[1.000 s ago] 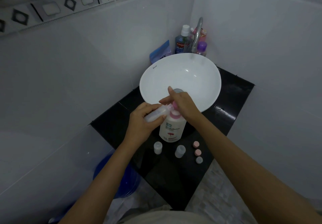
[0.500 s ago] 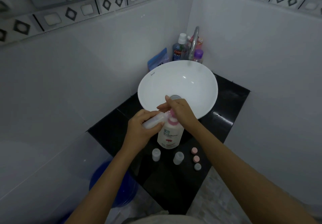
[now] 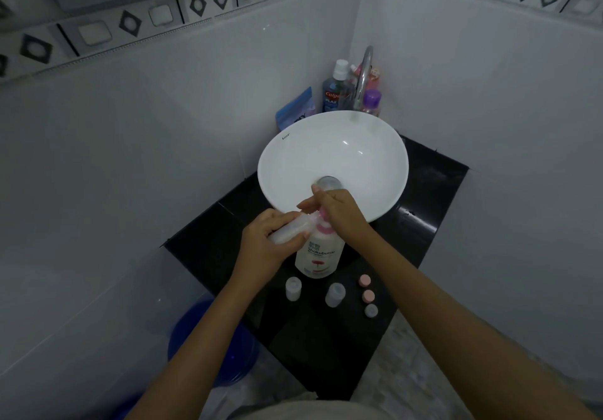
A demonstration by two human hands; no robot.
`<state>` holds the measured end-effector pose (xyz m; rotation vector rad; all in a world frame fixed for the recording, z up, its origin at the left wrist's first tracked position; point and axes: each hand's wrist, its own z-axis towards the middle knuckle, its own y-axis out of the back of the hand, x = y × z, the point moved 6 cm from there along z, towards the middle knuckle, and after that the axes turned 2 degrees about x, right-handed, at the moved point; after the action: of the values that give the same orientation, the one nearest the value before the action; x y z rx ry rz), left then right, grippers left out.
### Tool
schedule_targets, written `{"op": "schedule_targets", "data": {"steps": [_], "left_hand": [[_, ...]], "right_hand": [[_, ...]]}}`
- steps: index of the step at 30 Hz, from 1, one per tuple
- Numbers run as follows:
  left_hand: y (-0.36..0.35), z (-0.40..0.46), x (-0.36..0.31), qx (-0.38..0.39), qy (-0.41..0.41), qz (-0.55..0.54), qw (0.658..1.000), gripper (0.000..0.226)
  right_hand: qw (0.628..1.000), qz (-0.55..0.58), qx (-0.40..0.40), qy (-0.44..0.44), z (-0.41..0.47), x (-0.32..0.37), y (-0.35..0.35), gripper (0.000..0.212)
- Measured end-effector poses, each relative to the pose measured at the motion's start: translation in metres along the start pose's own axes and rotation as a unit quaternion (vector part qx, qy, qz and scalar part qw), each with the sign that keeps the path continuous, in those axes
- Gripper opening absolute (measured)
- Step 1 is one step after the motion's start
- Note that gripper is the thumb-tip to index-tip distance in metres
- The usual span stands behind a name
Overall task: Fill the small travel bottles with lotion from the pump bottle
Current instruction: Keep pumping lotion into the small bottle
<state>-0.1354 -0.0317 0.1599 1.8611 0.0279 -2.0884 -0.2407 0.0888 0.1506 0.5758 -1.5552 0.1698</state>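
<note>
Small clear soft-plastic travel bottle (image 3: 288,232) is gripped mid-body by left hand (image 3: 266,245), probably light and squeezable; white pump bottle (image 3: 319,256) pump is pressed by flat right hand (image 3: 339,212).

At frame centre, the left hand (image 3: 266,245) grips a travel bottle (image 3: 291,229) tilted at the pump bottle (image 3: 320,256); the right hand (image 3: 339,212) presses its pump; 2 bottles (image 3: 293,288) stand below.

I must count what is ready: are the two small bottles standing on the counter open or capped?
Open. Both small bottles stand upright with bare necks, and three loose caps lie beside them on the counter.
</note>
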Motion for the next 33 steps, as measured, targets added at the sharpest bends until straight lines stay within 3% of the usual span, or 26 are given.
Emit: {"op": "schedule_targets", "data": {"steps": [3,9,20,25,33], "left_hand": [[0.003,0.005,-0.007,-0.007,-0.012,0.002,1.000,0.036],[0.002,0.006,-0.007,0.001,-0.016,-0.005,1.000,0.036],[0.003,0.005,-0.004,0.000,-0.015,0.004,1.000,0.037],[0.002,0.006,-0.008,0.008,-0.022,-0.002,1.000,0.037],[0.000,0.001,0.006,0.009,0.005,0.015,1.000,0.037]], "right_hand": [[0.999,0.039,0.013,0.007,0.004,0.007,0.002,0.044],[0.996,0.081,-0.035,0.005,0.005,-0.002,0.001,0.051],[0.998,0.063,0.005,0.005,0.002,0.007,0.001,0.042],[0.997,0.073,-0.038,0.005,0.000,0.005,0.005,0.043],[0.998,0.061,-0.024,-0.010,-0.004,-0.010,-0.005,0.046]]}}
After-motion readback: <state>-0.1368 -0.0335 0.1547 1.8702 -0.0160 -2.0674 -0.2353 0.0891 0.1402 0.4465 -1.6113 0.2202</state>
